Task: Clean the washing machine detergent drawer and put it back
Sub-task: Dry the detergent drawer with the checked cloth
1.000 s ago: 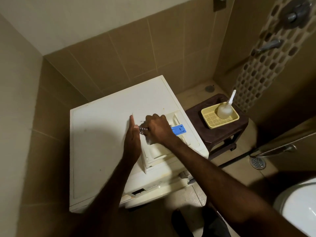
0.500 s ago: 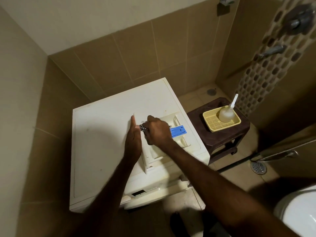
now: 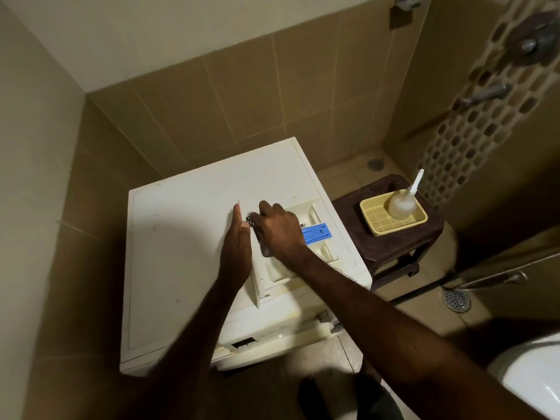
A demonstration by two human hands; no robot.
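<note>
The white detergent drawer (image 3: 315, 234) lies on top of the white washing machine (image 3: 181, 253), at its right side, with a blue insert (image 3: 316, 233) in it. My left hand (image 3: 238, 253) rests flat along the drawer's left wall, fingers straight. My right hand (image 3: 277, 230) is curled over the drawer's far left compartment and grips a small dark patterned thing (image 3: 250, 221), a cloth or scrubber, of which only a bit shows between the two hands. The drawer's empty slot (image 3: 244, 343) shows dark on the machine's front.
A dark brown stool (image 3: 403, 247) stands right of the machine with a yellow basket (image 3: 394, 227) holding a clear squeeze bottle (image 3: 403, 204). A floor drain (image 3: 456, 300), a hose (image 3: 497, 277) and a white toilet (image 3: 533, 377) lie to the right. Tiled walls close in behind and left.
My right hand has shifted slightly over the drawer's far left compartment with the dark thing. My left hand stays against the drawer's side.
</note>
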